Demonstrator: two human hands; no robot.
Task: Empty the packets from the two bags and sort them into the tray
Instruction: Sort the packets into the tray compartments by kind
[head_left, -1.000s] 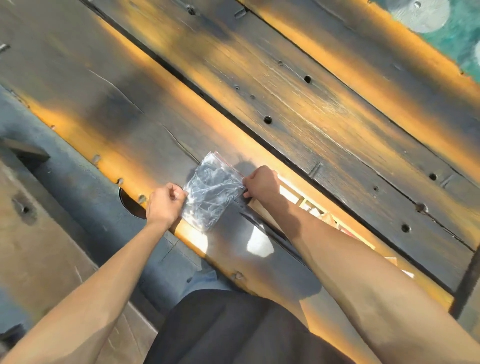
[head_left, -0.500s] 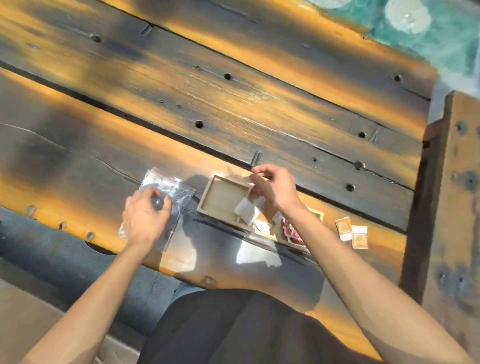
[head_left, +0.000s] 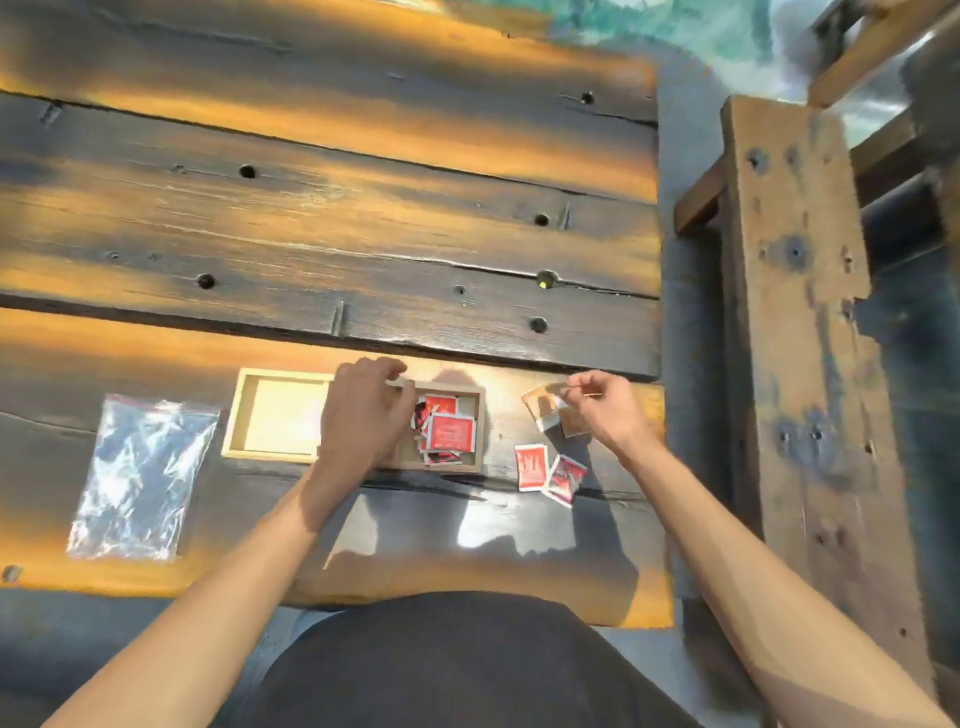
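A wooden tray (head_left: 235, 415) with compartments lies on the table's near plank. Its left compartment is bare; the right one holds several red packets (head_left: 449, 431). My left hand (head_left: 363, 415) rests over the tray's middle, fingers curled on its far rim, hiding the middle part. My right hand (head_left: 602, 410) is to the right of the tray, pinching a brown packet (head_left: 540, 402) that lies with another brown packet (head_left: 574, 427). Two red packets (head_left: 548, 470) lie loose on the table below them. An empty-looking clear plastic bag (head_left: 140, 473) lies flat at the left.
The wooden plank table (head_left: 332, 234) has gaps and bolt holes; its right edge runs just past my right hand. A rough wooden beam (head_left: 800, 338) stands to the right of the table. My dark-clothed lap is at the near edge.
The view swung right. My left hand let go of the plastic bag and moved onto the tray. My right hand left the tray and went right to the brown packets.
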